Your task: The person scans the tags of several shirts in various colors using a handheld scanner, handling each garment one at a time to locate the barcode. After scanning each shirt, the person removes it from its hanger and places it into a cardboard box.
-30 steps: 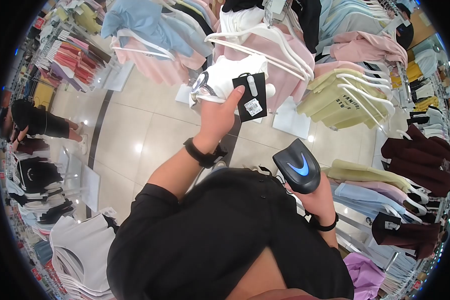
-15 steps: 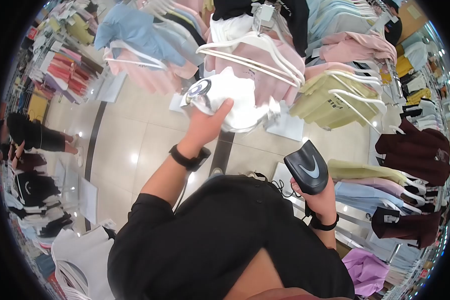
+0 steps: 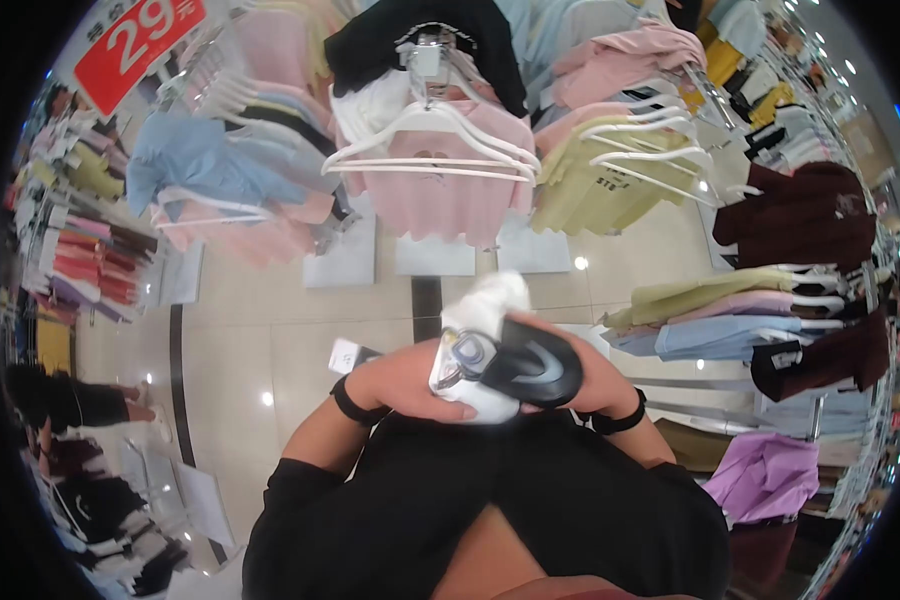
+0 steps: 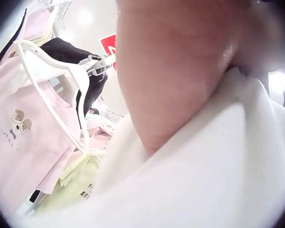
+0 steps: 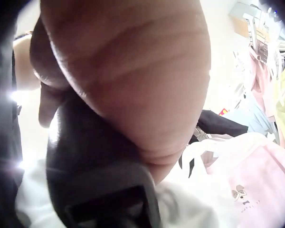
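Mid-frame, left hand [image 3: 408, 387] grips white garment [image 3: 487, 305], right hand [image 3: 592, 362] grips black handheld device [image 3: 540, 368], contact unclear; presumed step: aligning the two; next move likely needs steadiness.

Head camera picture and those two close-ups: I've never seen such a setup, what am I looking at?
There's no robot, just a person working bare-handed in what looks like a clothes shop. The wide, round picture comes from a camera worn on the head, looking forward and down. The close-ups come from a camera on each wrist, so they show that side's work very near. The left hand grips a white garment; the right hand holds a black handheld device, perhaps a scanner. Both are held in the air above a tiled floor; ahead hangs a pink shirt.
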### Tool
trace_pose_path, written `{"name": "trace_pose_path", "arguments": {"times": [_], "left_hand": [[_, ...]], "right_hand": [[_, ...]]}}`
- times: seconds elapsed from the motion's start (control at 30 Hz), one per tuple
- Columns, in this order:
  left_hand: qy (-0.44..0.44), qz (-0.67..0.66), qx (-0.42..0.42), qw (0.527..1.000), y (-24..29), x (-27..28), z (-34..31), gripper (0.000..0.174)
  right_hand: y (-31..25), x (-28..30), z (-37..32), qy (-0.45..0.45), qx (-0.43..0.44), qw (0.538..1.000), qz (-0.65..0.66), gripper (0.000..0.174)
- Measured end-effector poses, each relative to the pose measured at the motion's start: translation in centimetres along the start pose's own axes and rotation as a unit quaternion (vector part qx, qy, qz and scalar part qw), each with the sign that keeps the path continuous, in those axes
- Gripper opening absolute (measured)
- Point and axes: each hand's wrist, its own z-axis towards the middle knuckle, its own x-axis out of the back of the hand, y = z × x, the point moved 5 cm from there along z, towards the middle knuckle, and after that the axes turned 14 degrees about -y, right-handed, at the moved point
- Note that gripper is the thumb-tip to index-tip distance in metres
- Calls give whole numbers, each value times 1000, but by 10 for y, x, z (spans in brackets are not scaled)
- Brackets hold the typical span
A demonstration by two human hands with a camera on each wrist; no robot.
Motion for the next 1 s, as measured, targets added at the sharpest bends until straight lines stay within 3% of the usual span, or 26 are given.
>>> {"name": "trace_pose_path", "arguments": {"times": [0.07,0.13,0.23,0.37,0.47,0.57,0.63,0.67,0.77,0.8,0.83,0.87,0.93,1.0], "left_hand": [[2,-96,32,995,-5,-1,-7,62],[26,-141,50,988,-21,2,-25,63],[57,-180,44,981,-51,8,-57,60],[254,-169,60,950,-80,20,-84,46],[306,-193,66,930,-99,27,-92,41],[427,-290,41,855,-99,37,-86,37],[443,-260,58,856,-110,49,-91,42],[451,-244,66,856,-114,54,-93,45],[404,-90,101,904,-109,60,-80,76],[356,-83,77,928,-102,58,-67,84],[305,-76,54,948,-91,50,-48,92],[254,-69,31,964,-78,42,-28,101],[135,31,69,988,-61,37,12,112],[100,80,94,987,-63,42,45,89]], "right_hand": [[-13,-9,12,-39,23,994,-97,76],[0,-11,13,9,6,999,-37,71],[-11,-12,10,101,13,993,-53,68],[-13,-12,6,165,34,980,-105,71],[-15,-11,2,241,49,964,-96,74],[-15,-6,-15,298,19,951,-81,73],[-4,-4,-24,291,-10,955,64,73],[-2,-1,-23,279,1,958,69,76],[-1,8,-16,230,52,972,11,87],[-2,12,-12,213,74,974,-22,90],[1,11,-8,165,41,982,81,95],[-1,14,-3,160,56,984,56,91],[-15,26,8,90,78,993,10,85],[-21,44,15,39,110,993,-19,78]]}}
